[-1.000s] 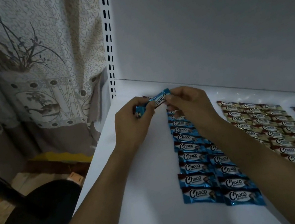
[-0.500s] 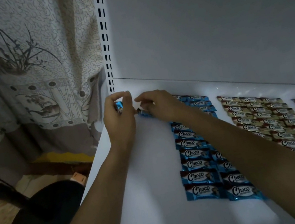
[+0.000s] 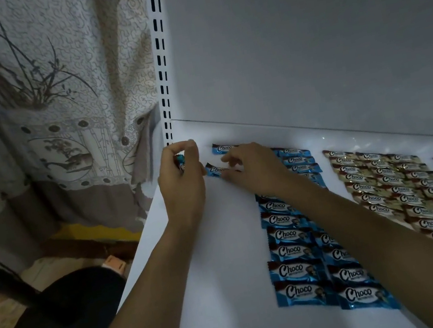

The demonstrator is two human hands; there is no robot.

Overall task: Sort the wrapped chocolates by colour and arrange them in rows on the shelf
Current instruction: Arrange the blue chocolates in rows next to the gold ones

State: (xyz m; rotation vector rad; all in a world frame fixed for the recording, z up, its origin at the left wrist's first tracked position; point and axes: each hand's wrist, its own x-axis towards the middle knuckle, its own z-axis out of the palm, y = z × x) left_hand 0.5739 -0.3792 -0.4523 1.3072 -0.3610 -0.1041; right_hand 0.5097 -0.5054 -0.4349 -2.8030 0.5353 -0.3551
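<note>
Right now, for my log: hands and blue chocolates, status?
Left hand grips spare blue chocolate. Right hand pinches second blue chocolate on shelf. No obstruction.

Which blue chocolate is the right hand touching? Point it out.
The tilted blue chocolate pinched by the right hand, nearest the left hand, which grips a spare chocolate; the blue rows lie farther right.

Left grip [image 3: 181, 183] curled, right grip [image 3: 255, 170] pinching, both arms outstretched.

Blue chocolates [image 3: 294, 251] — gold chocolates [image 3: 406, 199] — white shelf [image 3: 221, 264]
</note>
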